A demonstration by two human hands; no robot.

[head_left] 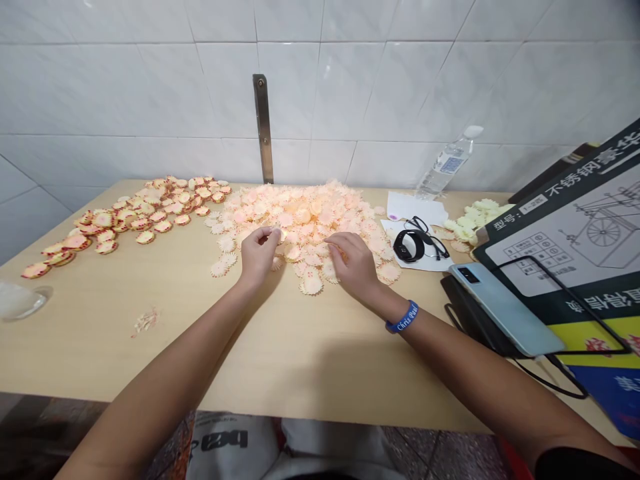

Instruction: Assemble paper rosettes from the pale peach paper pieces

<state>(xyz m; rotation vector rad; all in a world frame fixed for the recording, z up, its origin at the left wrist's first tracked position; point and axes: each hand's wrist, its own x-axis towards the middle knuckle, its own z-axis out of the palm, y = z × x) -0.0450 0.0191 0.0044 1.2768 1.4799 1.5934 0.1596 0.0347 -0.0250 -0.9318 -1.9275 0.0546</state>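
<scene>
A heap of pale pink, jagged-edged flower-shaped pieces (310, 207) lies in the middle of the table. My left hand (259, 255) is at the heap's near left side, thumb and forefinger pinched on a small pale yellowish flower piece (283, 236), mostly covered by the fingertips. On the right of the heap, my right hand (354, 265) hovers over or touches the pieces with its fingers curled together; what its fingertips hold, if anything, cannot be made out. A blue wristband (403, 318) circles my right wrist. To the left lie stacked flower pieces with red edges (150, 208).
Pale green flower pieces (477, 219), a water bottle (449, 163), a black smart band (409, 246) and glasses on white paper stand right. A phone (505, 308) with a cable leans by a printed box (575, 247). Small scraps (146, 321) and a clear cup (20, 300) are left.
</scene>
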